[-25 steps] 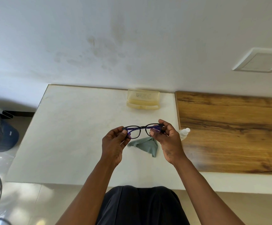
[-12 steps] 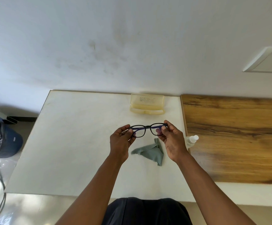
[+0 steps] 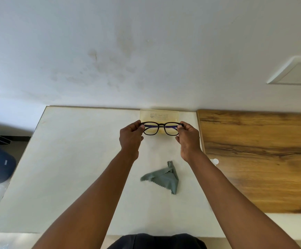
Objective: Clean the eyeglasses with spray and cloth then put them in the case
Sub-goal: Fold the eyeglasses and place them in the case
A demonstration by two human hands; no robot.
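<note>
Left hand (image 3: pixel 130 136) & right hand (image 3: pixel 188 136) each pinch one end of the eyeglasses (image 3: pixel 161 128), held level in the air over the case (image 3: pixel 159 115), which sits at the counter's (image 3: pixel 78 159) far edge. Step in hand looks like casing them: keep both pinches on the frame ends, off the lenses, lower evenly w/ temples folded; can't tell if case is open. Glasses: dark thin frame, rounded lenses, bluish-purple inner tint. Cloth (image 3: pixel 164 178) lies mid-counter, nearer the person; spray cap (image 3: pixel 214 161) peeks at the right edge.
</note>
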